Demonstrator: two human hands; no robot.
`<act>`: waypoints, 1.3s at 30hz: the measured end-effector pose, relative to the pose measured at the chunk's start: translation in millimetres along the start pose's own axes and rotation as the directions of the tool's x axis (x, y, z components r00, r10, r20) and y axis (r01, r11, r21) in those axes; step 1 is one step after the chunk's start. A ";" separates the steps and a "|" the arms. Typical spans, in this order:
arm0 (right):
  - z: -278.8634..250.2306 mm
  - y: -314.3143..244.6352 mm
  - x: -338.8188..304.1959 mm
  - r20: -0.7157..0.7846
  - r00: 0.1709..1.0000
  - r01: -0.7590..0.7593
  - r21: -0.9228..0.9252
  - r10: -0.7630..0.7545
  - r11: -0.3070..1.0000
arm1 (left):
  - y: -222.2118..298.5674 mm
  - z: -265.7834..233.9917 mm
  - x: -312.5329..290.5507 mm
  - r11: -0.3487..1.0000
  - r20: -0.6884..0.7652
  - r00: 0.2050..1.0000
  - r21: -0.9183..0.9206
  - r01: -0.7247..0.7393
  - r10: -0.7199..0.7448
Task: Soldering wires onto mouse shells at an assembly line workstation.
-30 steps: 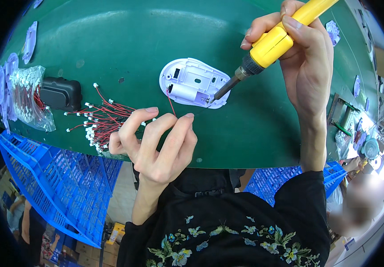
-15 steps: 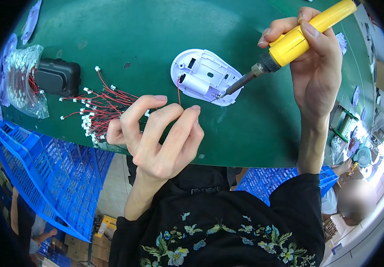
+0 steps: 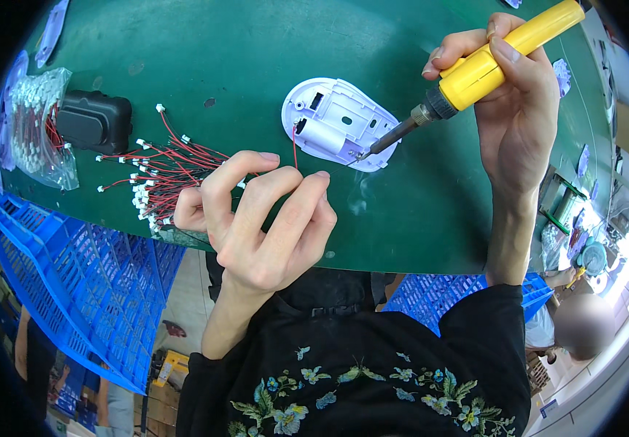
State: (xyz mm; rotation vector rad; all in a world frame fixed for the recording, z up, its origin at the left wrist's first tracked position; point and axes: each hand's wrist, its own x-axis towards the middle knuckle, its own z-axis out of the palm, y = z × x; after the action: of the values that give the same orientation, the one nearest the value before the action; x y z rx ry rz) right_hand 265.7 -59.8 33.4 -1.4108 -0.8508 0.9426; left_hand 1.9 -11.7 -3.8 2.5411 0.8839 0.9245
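Note:
My right hand (image 3: 516, 87) is wrapped round a yellow soldering iron (image 3: 475, 76) held at a slant. The iron's tip touches the lower right end of a white oval plastic shell (image 3: 340, 98), whose hollow side faces up. A wisp of smoke rises there. Bent fingers of my left hand (image 3: 260, 226) close together just below the shell. A thin red wire (image 3: 295, 151) runs from the shell to these fingers, and a dark wire reaches them from near the tip. The exact pinch is partly hidden. Beside that hand lies a bundle of red and black wires with white connectors (image 3: 161, 186).
A clear bag of wired connectors (image 3: 37, 131) and a black case (image 3: 96, 122) lie left on the green table (image 3: 205, 44). Blue plastic crates (image 3: 88, 284) stand below the table edge. At right are a wire spool (image 3: 566, 204) and another person (image 3: 577, 328).
Smoke now shows below the shell near the iron's tip. Both hands and the iron have stayed almost in place.

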 end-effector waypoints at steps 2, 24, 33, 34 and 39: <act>0.3 0.3 0.1 0.014 1.000 0.021 -0.032 -0.021 0.999 | -0.2 0.8 -0.1 1.000 0.000 1.000 -0.005 -0.001 0.001; 35.5 -10.5 -1.1 -0.215 0.977 0.002 0.080 0.015 0.997 | 0.0 0.9 0.5 1.000 0.007 1.000 -0.029 0.001 0.000; 34.2 -10.1 -1.8 -0.213 0.977 0.004 0.096 0.016 0.995 | 0.2 2.2 0.2 0.999 0.007 1.000 -0.034 0.001 0.000; 34.1 -10.3 -2.0 -0.211 0.977 -0.007 0.108 0.029 0.994 | 0.2 2.3 0.4 0.999 0.010 1.000 -0.037 0.001 -0.001; 32.3 -5.8 -2.4 -0.177 0.984 0.024 0.081 -0.010 0.996 | 0.7 1.9 0.9 0.999 0.004 1.000 -0.040 0.001 -0.001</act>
State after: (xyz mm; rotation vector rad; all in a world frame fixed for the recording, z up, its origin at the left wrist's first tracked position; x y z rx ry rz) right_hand 235.4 -48.4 39.5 -1.3908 -0.6825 0.8168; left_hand 4.0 -11.7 -4.4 2.5078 0.8571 0.9267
